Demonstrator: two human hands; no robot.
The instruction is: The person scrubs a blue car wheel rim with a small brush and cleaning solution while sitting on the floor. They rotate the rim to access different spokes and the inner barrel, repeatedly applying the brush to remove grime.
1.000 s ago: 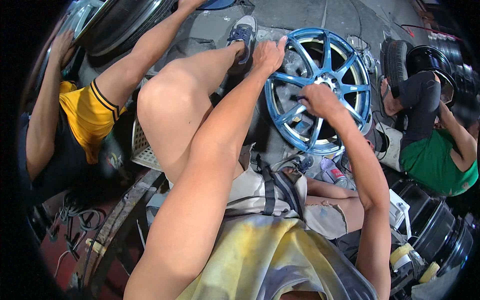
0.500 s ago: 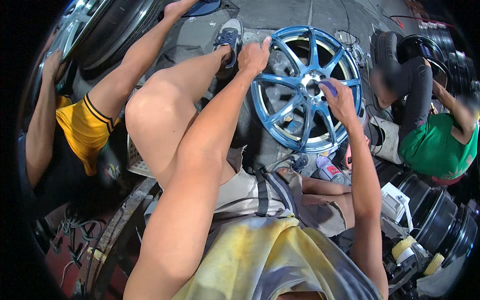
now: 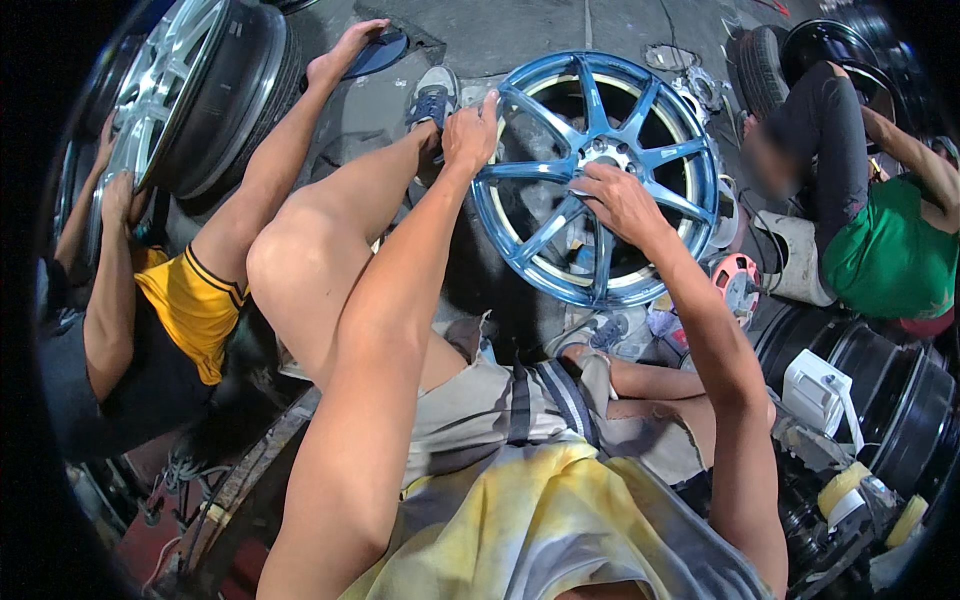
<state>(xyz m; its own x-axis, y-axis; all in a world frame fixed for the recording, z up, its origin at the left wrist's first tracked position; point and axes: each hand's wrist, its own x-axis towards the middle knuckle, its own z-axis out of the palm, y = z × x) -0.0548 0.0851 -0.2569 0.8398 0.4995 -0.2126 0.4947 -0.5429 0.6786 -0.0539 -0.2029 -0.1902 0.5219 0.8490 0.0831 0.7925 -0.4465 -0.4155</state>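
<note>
A glossy blue alloy wheel rim (image 3: 536, 243) with several spokes lies face up, tilted, before me. My left hand (image 3: 470, 135) is closed on its upper left edge. Close to the hub, my right hand (image 3: 622, 203) bends over a left-hand spoke with its fingers pressed together. Those fingers hide most of the small purple pad they hold; only a pale edge shows at the fingertips.
At left, a person in yellow shorts (image 3: 190, 310) handles a silver wheel with a tyre (image 3: 235, 100). Someone in a green shirt (image 3: 885, 250) sits at right. Dark rims (image 3: 845, 385), a white box (image 3: 815, 390) and a red-orange reel (image 3: 735, 285) lie nearby.
My right hand has moved left across the hub onto a spoke, and the purple pad has become mostly hidden. The spokes stand at a different angle. The whole view has shifted slightly.
</note>
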